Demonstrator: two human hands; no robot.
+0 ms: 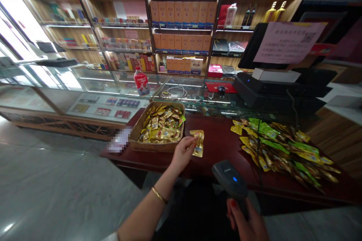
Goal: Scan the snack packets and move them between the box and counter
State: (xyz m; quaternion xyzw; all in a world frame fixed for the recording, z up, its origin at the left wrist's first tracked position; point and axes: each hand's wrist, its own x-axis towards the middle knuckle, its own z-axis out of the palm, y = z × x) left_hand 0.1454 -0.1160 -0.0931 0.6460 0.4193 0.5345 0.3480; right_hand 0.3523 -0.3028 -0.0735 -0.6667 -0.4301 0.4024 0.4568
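My left hand [184,151], with a gold bangle on its wrist, has its fingers closed on a small gold snack packet [200,145] just over the dark red tabletop. Whether the packet touches the table I cannot tell. In my right hand [246,218] is a black barcode scanner [229,177], gripped by its handle, its blue light lit and its head tilted up near the table's front edge. Left of the packet stands an open cardboard box [155,147] full of similar gold packets. A loose heap of gold and green packets [279,147] lies to the right.
Behind the table [215,150] runs a glass display counter [113,86] with a red-labelled bottle [141,82], a white cable [175,92] and a mouse [221,89] on it. A monitor with a paper sheet [288,41] stands back right. Lit shelves [182,24] hold boxes and bottles.
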